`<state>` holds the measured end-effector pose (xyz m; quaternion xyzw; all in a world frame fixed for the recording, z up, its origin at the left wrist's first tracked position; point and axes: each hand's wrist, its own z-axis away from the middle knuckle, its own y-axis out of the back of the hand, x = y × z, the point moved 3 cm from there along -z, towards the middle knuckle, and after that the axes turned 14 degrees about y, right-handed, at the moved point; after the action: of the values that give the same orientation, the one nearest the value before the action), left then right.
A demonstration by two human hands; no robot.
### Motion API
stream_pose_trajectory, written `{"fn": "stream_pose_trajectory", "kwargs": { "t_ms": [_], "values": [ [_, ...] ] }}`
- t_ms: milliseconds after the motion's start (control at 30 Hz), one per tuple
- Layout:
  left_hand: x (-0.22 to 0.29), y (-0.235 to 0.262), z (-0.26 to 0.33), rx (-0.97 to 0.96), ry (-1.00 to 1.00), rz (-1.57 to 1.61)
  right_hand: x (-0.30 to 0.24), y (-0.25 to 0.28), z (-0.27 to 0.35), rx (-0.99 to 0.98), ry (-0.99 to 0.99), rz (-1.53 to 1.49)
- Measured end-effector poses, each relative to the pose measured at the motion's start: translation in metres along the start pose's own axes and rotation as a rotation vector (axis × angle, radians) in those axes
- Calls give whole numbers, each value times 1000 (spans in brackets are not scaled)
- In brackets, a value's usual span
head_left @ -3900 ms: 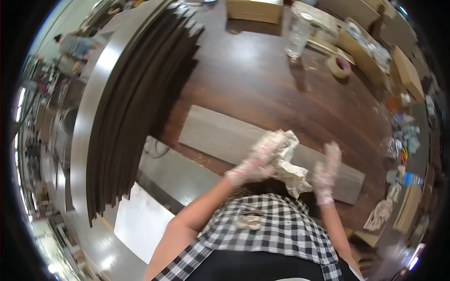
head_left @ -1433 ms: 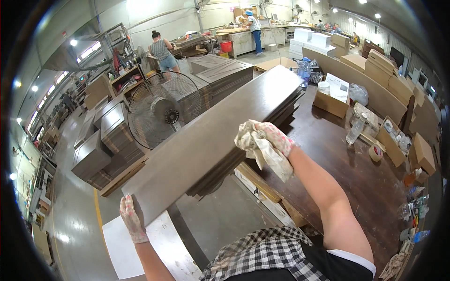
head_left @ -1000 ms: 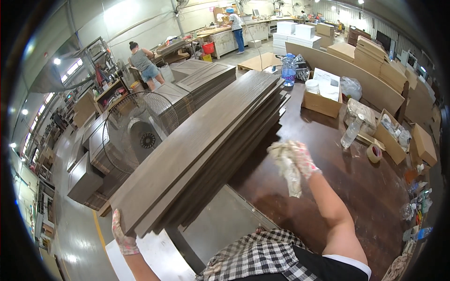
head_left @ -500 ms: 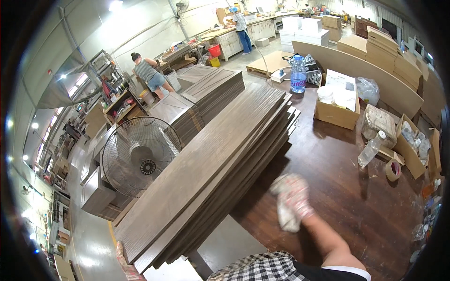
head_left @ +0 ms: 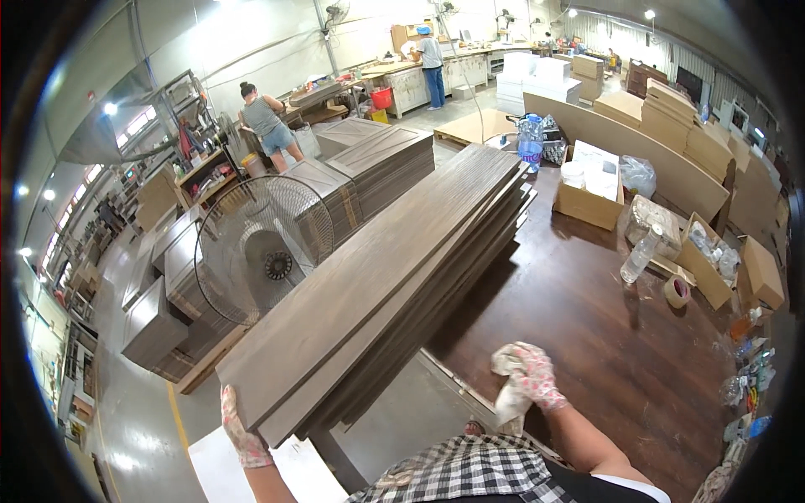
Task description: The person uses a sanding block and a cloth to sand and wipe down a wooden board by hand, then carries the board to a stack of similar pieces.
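A long stack of dark grey-brown wood-grain boards (head_left: 377, 277) runs diagonally across the middle, its upper boards slightly offset from each other. At the stack's near left end, my left hand (head_left: 241, 432), in a white glove with a pink pattern, lies against the short edge with its fingers stretched along it. My right hand (head_left: 537, 381), in a matching glove, is closed round a crumpled whitish rag (head_left: 510, 407). It is over the near left part of a dark brown wooden tabletop (head_left: 587, 310), to the right of the stack and apart from it.
Left of the stack stands a round fan (head_left: 268, 251). The tabletop's far right bears a water bottle (head_left: 530, 141), a cardboard box (head_left: 587, 204), a clear bottle (head_left: 641, 254) and a tape roll (head_left: 677, 292). Two people work beyond, and wrapped board stacks (head_left: 377, 168) stand behind the fan.
My right hand with the rag has moved slightly down, nearer to me. My left hand shows more fully at the stack's end. The whole view has shifted a little.
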<state>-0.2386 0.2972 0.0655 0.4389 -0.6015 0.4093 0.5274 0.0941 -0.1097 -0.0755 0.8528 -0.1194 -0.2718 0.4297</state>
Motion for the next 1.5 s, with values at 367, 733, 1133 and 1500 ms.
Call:
{"fn": "stream_pose_trajectory", "kwargs": {
  "t_ms": [367,733,1133,1500],
  "values": [
    [-17,-5,-17,-114,-400,-442,150,224,160,78,-959,930],
    [14,-26,-3,-350,297,403,65,132,-122,380,-138,119],
    [42,-18,41,-84,437,228,131,118,-370,269,-150,116],
    [44,-14,46,-2,429,33,168,103,-402,-148,50,83]
  ]
}}
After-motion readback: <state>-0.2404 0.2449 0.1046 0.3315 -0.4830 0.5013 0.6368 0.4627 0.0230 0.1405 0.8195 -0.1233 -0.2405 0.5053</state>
